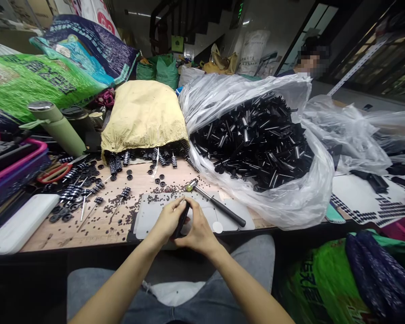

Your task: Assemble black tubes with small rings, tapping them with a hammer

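Observation:
Between my two hands, over the table's front edge, is a slim black plastic part (pixel 181 221), held tilted. My left hand (pixel 168 217) wraps one side of it, fingertips near its top end. From the other side my right hand (pixel 199 225) grips it with thumb and fingers curved around. Just behind the hands, a hammer (pixel 219 202) with a black handle lies on a grey mat (pixel 148 220). Tiny dark rings (pixel 162 195) are scattered over the mat and the wood. A round white disc (pixel 217 227) rests right of my right hand.
A clear plastic bag (pixel 310 207) spills many black parts (pixel 253 139) at the back right. Behind stands a yellow sack (pixel 145 117). Ribbed black rollers (pixel 72 191), red-handled scissors (pixel 56 174), a white power bank (pixel 22 222) and a green bottle (pixel 57 126) sit left. A person (pixel 310 58) is behind.

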`<state>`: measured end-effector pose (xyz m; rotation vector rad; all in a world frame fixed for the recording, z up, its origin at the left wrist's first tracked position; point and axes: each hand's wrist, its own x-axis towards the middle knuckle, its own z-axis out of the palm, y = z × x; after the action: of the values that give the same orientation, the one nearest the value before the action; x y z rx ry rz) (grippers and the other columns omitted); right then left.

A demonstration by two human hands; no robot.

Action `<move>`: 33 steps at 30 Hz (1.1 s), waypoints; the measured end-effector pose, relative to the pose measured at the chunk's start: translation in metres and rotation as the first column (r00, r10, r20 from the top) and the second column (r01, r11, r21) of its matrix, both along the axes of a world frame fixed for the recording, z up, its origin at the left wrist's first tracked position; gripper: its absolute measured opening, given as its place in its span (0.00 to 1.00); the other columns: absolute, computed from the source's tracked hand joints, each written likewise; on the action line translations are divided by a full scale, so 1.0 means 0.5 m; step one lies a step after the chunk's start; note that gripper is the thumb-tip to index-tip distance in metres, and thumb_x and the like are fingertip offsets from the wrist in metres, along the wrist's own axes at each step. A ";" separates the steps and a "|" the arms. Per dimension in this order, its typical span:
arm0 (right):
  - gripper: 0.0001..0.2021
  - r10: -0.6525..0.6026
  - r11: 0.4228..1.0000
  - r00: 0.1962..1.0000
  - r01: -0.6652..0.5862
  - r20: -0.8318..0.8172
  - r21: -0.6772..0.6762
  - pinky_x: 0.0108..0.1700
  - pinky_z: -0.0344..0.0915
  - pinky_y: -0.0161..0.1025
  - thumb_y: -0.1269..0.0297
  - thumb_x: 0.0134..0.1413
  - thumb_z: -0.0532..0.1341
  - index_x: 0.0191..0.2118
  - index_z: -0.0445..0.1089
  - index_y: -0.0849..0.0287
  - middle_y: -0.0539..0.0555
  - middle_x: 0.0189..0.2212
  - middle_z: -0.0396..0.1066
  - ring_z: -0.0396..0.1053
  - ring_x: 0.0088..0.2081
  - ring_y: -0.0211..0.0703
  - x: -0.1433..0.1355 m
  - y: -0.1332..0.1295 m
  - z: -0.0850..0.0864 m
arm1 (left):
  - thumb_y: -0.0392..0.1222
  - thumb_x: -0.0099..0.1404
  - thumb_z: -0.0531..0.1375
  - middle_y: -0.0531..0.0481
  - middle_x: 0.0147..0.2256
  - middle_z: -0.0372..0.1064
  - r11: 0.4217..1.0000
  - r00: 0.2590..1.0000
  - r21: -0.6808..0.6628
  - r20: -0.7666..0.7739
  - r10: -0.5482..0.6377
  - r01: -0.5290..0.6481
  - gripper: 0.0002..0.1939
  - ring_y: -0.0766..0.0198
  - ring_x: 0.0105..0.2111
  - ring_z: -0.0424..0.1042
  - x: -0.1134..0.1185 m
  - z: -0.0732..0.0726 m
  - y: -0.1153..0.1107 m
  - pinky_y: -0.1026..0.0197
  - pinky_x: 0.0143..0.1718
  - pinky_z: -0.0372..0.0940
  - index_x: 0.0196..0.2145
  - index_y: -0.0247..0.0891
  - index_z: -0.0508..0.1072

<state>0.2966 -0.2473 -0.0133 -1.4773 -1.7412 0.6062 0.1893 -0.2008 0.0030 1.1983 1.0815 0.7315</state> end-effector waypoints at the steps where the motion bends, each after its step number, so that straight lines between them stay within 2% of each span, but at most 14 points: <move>1: 0.47 -0.038 0.999 0.999 0.038 0.012 0.020 0.56 0.54 0.48 0.67 0.26 0.66 0.56 0.43 0.63 0.63 0.53 0.52 0.52 0.55 0.53 -0.002 0.000 -0.011 | 0.44 0.56 0.55 0.45 0.35 0.66 0.985 0.994 0.171 -0.111 -0.006 0.025 0.19 0.62 0.31 0.69 -0.001 -0.011 -0.005 0.58 0.33 0.66 0.45 0.36 0.67; 3: 0.43 -0.093 0.995 0.993 0.089 0.067 0.051 0.55 0.54 0.49 0.69 0.31 0.63 0.57 0.43 0.64 0.64 0.53 0.53 0.52 0.55 0.52 -0.001 0.001 -0.029 | 0.37 0.55 0.56 0.43 0.41 0.63 0.881 0.939 0.452 -0.342 0.028 0.138 0.24 0.58 0.40 0.66 -0.005 -0.037 -0.014 0.55 0.42 0.63 0.51 0.37 0.63; 5: 0.40 -0.073 0.996 0.983 0.064 0.171 0.056 0.55 0.54 0.48 0.69 0.36 0.62 0.57 0.44 0.65 0.64 0.53 0.53 0.51 0.55 0.51 0.011 0.003 -0.036 | 0.33 0.57 0.53 0.41 0.42 0.62 0.768 0.852 0.564 -0.522 0.049 0.302 0.25 0.57 0.43 0.64 -0.013 -0.062 -0.017 0.52 0.44 0.61 0.53 0.36 0.59; 8: 0.33 -0.160 0.987 0.904 0.154 0.397 0.047 0.52 0.55 0.49 0.62 0.42 0.61 0.55 0.51 0.64 0.63 0.52 0.56 0.53 0.53 0.54 0.058 0.014 -0.025 | 0.31 0.61 0.49 0.40 0.39 0.63 0.606 0.731 0.602 -0.680 0.049 0.519 0.22 0.57 0.40 0.64 -0.035 -0.086 0.000 0.53 0.40 0.63 0.54 0.35 0.57; 10: 0.22 -0.329 0.933 0.762 0.352 0.558 0.069 0.47 0.57 0.51 0.59 0.48 0.58 0.49 0.59 0.62 0.63 0.46 0.61 0.57 0.49 0.55 0.101 0.027 -0.016 | 0.33 0.63 0.47 0.40 0.39 0.63 0.494 0.676 0.617 -0.733 0.075 0.613 0.20 0.58 0.38 0.65 -0.053 -0.090 0.018 0.54 0.38 0.63 0.53 0.35 0.57; 12: 0.13 -0.381 0.887 0.630 0.456 0.676 0.075 0.42 0.57 0.48 0.59 0.52 0.56 0.40 0.65 0.61 0.61 0.39 0.65 0.59 0.43 0.53 0.139 0.040 -0.012 | 0.34 0.64 0.46 0.41 0.37 0.63 0.396 0.643 0.623 -0.759 0.097 0.675 0.19 0.59 0.36 0.65 -0.069 -0.088 0.033 0.56 0.37 0.63 0.54 0.33 0.57; 15: 0.09 -0.321 0.897 0.580 0.440 0.749 0.045 0.40 0.56 0.43 0.60 0.54 0.54 0.33 0.66 0.60 0.58 0.34 0.66 0.60 0.41 0.51 0.166 0.051 -0.015 | 0.33 0.65 0.44 0.43 0.35 0.64 0.266 0.634 0.631 -0.768 0.085 0.729 0.19 0.61 0.34 0.64 -0.084 -0.082 0.043 0.58 0.36 0.62 0.53 0.33 0.56; 17: 0.09 -0.309 0.899 0.577 0.436 0.756 0.036 0.37 0.56 0.40 0.60 0.55 0.53 0.33 0.64 0.60 0.58 0.34 0.66 0.62 0.40 0.49 0.166 0.045 -0.010 | 0.33 0.65 0.45 0.42 0.37 0.64 0.213 0.637 0.644 -0.763 0.110 0.735 0.18 0.60 0.36 0.64 -0.088 -0.081 0.042 0.58 0.36 0.62 0.52 0.33 0.59; 19: 0.10 -0.291 0.896 0.637 0.443 0.714 -0.030 0.32 0.56 0.36 0.59 0.57 0.50 0.33 0.62 0.59 0.56 0.32 0.67 0.65 0.34 0.45 0.157 0.024 0.003 | 0.34 0.64 0.46 0.41 0.38 0.65 0.201 0.634 0.657 -0.754 0.174 0.727 0.17 0.59 0.37 0.64 -0.090 -0.082 0.038 0.57 0.36 0.61 0.50 0.33 0.61; 23: 0.16 -0.249 0.909 0.868 0.362 0.429 -0.206 0.26 0.54 0.33 0.55 0.61 0.40 0.34 0.58 0.56 0.49 0.22 0.66 0.65 0.24 0.39 0.122 -0.052 0.031 | 0.29 0.63 0.46 0.41 0.40 0.67 0.248 0.611 0.673 -0.738 0.286 0.696 0.18 0.59 0.39 0.64 -0.089 -0.086 0.029 0.53 0.39 0.57 0.49 0.34 0.63; 25: 0.17 -0.252 0.909 0.885 0.356 0.391 -0.219 0.25 0.52 0.32 0.55 0.61 0.37 0.33 0.58 0.56 0.48 0.20 0.65 0.64 0.22 0.39 0.104 -0.086 0.033 | 0.28 0.62 0.46 0.42 0.40 0.67 0.269 0.599 0.670 -0.741 0.303 0.692 0.18 0.58 0.41 0.64 -0.087 -0.086 0.024 0.51 0.41 0.56 0.49 0.35 0.64; 29: 0.17 -0.189 0.881 0.847 0.369 0.497 -0.295 0.22 0.47 0.33 0.56 0.60 0.39 0.28 0.58 0.56 0.48 0.16 0.63 0.62 0.19 0.40 0.083 -0.112 0.043 | 0.29 0.62 0.46 0.43 0.42 0.68 0.322 0.557 0.644 -0.764 0.326 0.694 0.19 0.58 0.42 0.65 -0.070 -0.085 0.008 0.50 0.45 0.54 0.49 0.36 0.64; 31: 0.17 -0.201 0.903 0.873 0.341 0.445 -0.262 0.22 0.48 0.32 0.56 0.60 0.39 0.28 0.57 0.56 0.48 0.16 0.62 0.62 0.19 0.40 0.072 -0.110 0.069 | 0.35 0.63 0.46 0.41 0.47 0.65 0.350 0.544 0.639 -0.768 0.338 0.686 0.18 0.56 0.48 0.62 -0.055 -0.085 -0.005 0.49 0.50 0.50 0.51 0.34 0.62; 33: 0.17 -0.226 0.936 0.915 0.300 0.335 -0.185 0.22 0.50 0.32 0.55 0.60 0.38 0.29 0.57 0.56 0.48 0.17 0.62 0.61 0.19 0.38 0.053 -0.106 0.100 | 0.47 0.63 0.47 0.36 0.53 0.58 0.366 0.536 0.629 -0.777 0.331 0.686 0.26 0.52 0.54 0.54 -0.040 -0.089 -0.018 0.47 0.55 0.44 0.54 0.29 0.58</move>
<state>0.3232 -0.3004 0.0368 -2.0275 -1.6960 0.4652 0.1692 -0.2099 -0.0415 2.9331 1.1986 0.4894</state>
